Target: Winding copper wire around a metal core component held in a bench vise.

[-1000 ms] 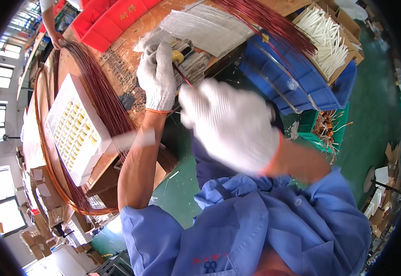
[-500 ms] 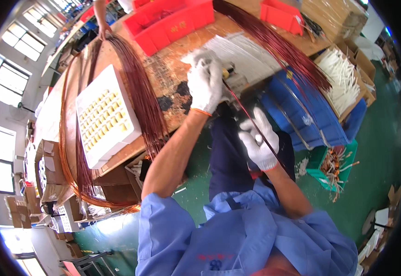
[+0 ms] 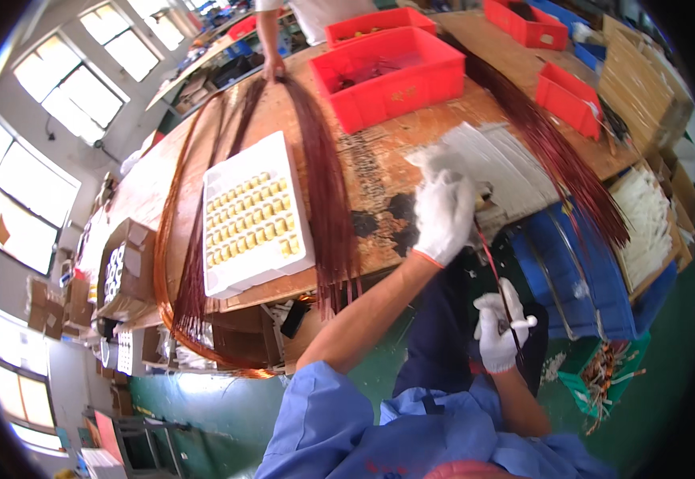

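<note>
My left hand (image 3: 446, 211), in a white knit glove, is at the table's front edge over a pale sheet-like pile (image 3: 495, 172). Its fingers are bent and blurred; what they hold is hidden. A small dark and yellowish part (image 3: 485, 193) shows just beside the fingertips. From there a thin dark red wire bundle (image 3: 490, 257) slants down to my right hand (image 3: 497, 331), also gloved. The fingers of this hand curl loosely about the bundle, above my lap.
A white tray of yellow spools (image 3: 256, 215) lies left, beside long dark red wires (image 3: 323, 176). Red bins (image 3: 391, 92) stand behind. At right are a blue crate (image 3: 559, 275), white tubes (image 3: 643, 215) and a green scrap bin (image 3: 603, 371). Another person's hand (image 3: 273, 68) touches the wires' far end.
The view has shifted, so the scene sits further right and lower. My right hand's spread fingers have drawn in about the wire bundle. My left hand stays at the table edge.
</note>
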Demonstrator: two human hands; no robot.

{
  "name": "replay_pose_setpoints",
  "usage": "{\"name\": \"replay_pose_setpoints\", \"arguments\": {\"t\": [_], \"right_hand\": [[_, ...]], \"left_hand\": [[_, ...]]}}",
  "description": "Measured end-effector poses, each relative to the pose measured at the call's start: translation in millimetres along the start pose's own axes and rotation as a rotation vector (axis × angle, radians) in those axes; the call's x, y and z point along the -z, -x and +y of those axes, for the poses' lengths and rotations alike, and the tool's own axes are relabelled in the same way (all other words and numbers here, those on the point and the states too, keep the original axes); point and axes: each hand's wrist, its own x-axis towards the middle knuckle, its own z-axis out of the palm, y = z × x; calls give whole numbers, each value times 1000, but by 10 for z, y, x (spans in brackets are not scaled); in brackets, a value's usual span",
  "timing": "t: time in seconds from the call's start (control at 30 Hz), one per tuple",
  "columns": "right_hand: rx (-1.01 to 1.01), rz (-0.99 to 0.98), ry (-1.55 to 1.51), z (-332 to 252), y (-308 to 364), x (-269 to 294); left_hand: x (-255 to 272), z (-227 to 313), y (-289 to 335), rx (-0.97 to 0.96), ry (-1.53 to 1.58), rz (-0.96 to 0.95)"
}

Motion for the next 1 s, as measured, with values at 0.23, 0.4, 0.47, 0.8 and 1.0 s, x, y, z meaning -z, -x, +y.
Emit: {"name": "replay_pose_setpoints", "arguments": {"t": [0.23, 0.4, 0.47, 0.8, 1.0], "right_hand": [[-588, -224, -10, -638, 124, -155], [-409, -917, -212, -1629, -635, -1300], [-484, -1170, 124, -2005, -1088, -2223], [-664, -1461, -157, -1345, -42, -4425], [-184, -1240, 53, -833, 434, -4912]], "left_hand": [[-17, 116, -57, 30, -57, -88], [15, -141, 42, 14, 10, 52], [-43, -141, 39, 38, 2, 117], [-154, 29, 4, -40, 59, 141], [-106, 24, 13, -18, 26, 29]]}}
